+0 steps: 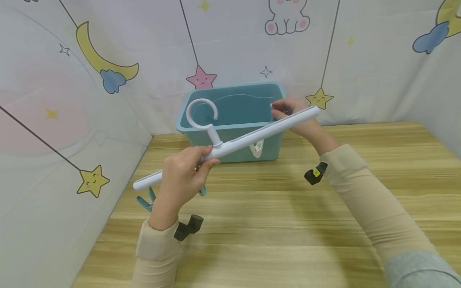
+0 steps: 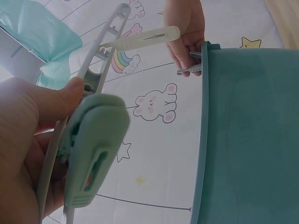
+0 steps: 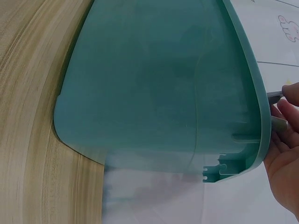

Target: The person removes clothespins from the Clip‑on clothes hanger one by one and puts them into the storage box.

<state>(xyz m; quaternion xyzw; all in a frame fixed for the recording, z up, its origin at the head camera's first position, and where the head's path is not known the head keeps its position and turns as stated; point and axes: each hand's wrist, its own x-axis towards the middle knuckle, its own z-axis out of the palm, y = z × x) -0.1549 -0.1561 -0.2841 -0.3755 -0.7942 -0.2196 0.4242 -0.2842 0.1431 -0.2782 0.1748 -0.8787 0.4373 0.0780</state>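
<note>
A pale lavender clothes hanger (image 1: 259,134) is gripped near its hook by my left hand (image 1: 181,172), tilted up to the right over the front of the teal bin (image 1: 230,141). Clothespins hang from its bar: a white clothespin (image 1: 257,149) towards the right, and teal clothespins (image 1: 145,202) towards the left. In the left wrist view a green clothespin (image 2: 96,149) hangs close to the left fingers. Over the bin's right end, my right hand (image 1: 297,107) pinches a grey-white clothespin (image 2: 190,70) between thumb and fingers; the right wrist view shows its two ends at the rim.
The bin stands on a wood-grain table (image 1: 259,224), close to the white cloth wall (image 1: 237,48) printed with stars, moons and bears. A side cloth (image 1: 39,192) borders the table on the left. Both wrists wear small black camera mounts (image 1: 315,173).
</note>
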